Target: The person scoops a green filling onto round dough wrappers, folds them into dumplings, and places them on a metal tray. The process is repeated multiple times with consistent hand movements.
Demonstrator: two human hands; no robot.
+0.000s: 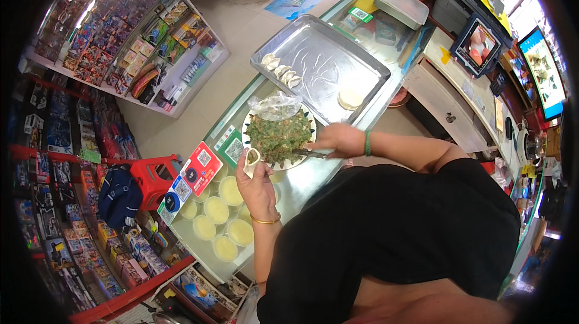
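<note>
My left hand [257, 188] holds up a round dough wrapper [251, 161] with a little green filling in it. In my right hand [337, 140] is a metal utensil [310, 153], perhaps a knife or spoon handle; its tip reaches the edge of the filling. The chopped green filling [280, 136] is heaped on a white plate [245, 131] with dark rim marks, and a clear plastic bag [275, 106] rests on its far side. Beyond the plate lies a metal tray [325, 59]. Several folded dumplings [281, 70] sit along its left side, and a stack of round wrappers [350, 98] is at its near right corner.
The glass counter [298, 181] carries payment-code signs [201, 168] and, at left, several round pale-yellow tubs [217, 210], possibly beneath the glass. A lidded plastic container [401, 6] stands beyond the tray. A red stool [154, 179] is on the floor at left; a tablet [478, 45] stands at right.
</note>
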